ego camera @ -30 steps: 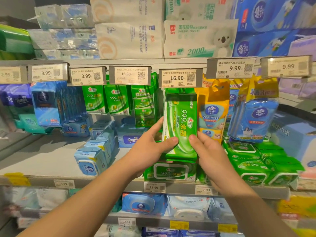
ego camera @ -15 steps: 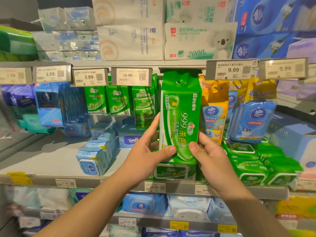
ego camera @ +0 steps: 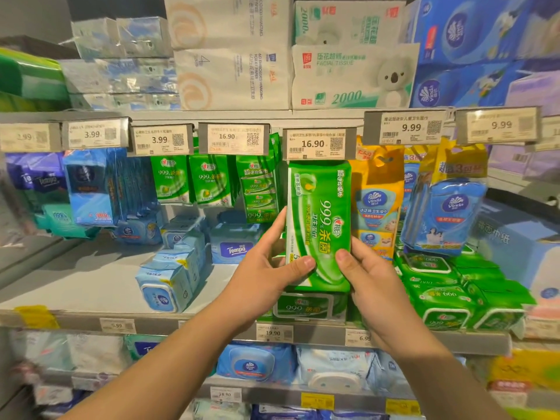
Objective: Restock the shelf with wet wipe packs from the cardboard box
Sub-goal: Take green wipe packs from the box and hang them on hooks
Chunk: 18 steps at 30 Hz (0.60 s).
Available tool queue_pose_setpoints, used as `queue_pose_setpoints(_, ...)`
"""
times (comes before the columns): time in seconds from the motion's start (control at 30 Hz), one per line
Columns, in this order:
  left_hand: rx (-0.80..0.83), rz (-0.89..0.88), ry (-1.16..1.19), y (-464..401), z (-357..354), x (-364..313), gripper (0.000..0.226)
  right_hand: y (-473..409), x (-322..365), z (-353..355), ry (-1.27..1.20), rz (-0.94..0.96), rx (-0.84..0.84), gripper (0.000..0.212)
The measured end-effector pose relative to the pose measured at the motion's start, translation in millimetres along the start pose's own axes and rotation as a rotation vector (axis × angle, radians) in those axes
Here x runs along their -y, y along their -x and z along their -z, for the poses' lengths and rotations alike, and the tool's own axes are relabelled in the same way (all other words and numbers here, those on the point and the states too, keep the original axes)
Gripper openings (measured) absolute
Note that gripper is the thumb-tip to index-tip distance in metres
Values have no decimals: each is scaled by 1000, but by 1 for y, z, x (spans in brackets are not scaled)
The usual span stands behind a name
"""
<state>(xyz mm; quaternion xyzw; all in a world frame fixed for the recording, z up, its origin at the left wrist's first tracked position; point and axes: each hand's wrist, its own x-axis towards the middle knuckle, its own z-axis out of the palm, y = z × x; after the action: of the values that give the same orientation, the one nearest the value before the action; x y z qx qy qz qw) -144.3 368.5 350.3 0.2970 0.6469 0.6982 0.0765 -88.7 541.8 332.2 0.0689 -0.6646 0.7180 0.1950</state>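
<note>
A tall green wet wipe pack [ego camera: 319, 216] stands upright in front of the shelf [ego camera: 91, 286], its top tucked just under the 16.90 price tag [ego camera: 318, 144]. My left hand [ego camera: 266, 271] grips its lower left edge, thumb on the front and fingers behind. My right hand [ego camera: 368, 283] holds its lower right corner with the thumb on the front. Beneath it lies a flat green wipe pack with a white lid [ego camera: 306, 307]. The cardboard box is out of view.
Small green packs [ego camera: 194, 180] hang on hooks to the left, yellow and blue Vinda packs [ego camera: 378, 204] to the right. Green lidded packs [ego camera: 439, 295] are stacked at the right, blue packs [ego camera: 169, 274] at the left. Tissue bales fill the shelf above.
The green pack has gone back in under the 16.90 tag after being lifted in front of it half a second ago. Both hands kept their hold on its lower end.
</note>
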Motion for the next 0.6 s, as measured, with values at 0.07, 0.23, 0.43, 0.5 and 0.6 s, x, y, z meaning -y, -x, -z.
queue_pose_setpoints(0.07,-10,8,7,-4,-1,-2,84,-3,2,0,4,-4,-30,29)
queue_pose_setpoints(0.23,-47,36,41,-12,-3,0,80,-10,4,0,47,-42,-90,25)
queue_pose_setpoints(0.43,-34,112,147,-26,-4,-7,63,-23,13,-4,27,-84,-115,24)
queue_pose_setpoints(0.5,-48,175,160,-32,-4,-12,54,-29,17,-5,15,-103,-136,23)
queue_pose_setpoints(0.6,-80,249,161,-45,-5,-15,38,-43,20,-8,52,-139,-190,22)
